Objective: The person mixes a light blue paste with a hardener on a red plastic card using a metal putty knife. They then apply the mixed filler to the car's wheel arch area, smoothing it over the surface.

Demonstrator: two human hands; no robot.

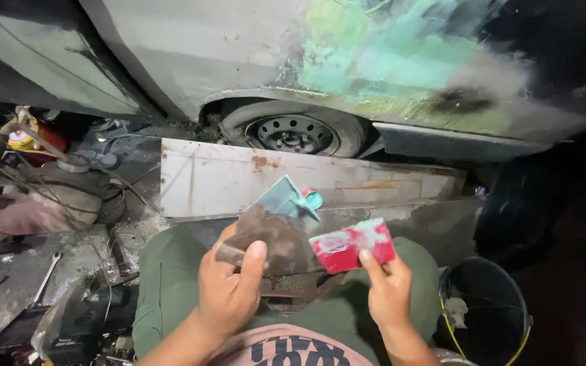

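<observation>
Head view, looking down over green-trousered knees. Left hand [228, 288], grip clenched around a smeared mixing board [272, 234], thumb laid up its underside, board tilted with a wedge of pale teal body filler [286, 198] at its far tip. Right hand [388, 291], grip pinching the near edge of a red plastic spreader [353, 246], streaked white, held just right of the board and nearly touching it. Likely the loading step: filler mixed on the board, spreader poised to scoop. Next move probably calls for sliding the spreader's edge under the filler, then reaching forward to the panel.

Just beyond both grips, one flat rusty metal sheet [293, 177] leaning at the sill. Left of the left grip, tangled wires, one spanner [47, 276] on the floor. Right of the right grip, one black bucket [486, 308] with a yellow rim. Farthest off, one car wheel [293, 132] with a steel rim, and above it the car body panel [388, 61] patched with teal-green filler.
</observation>
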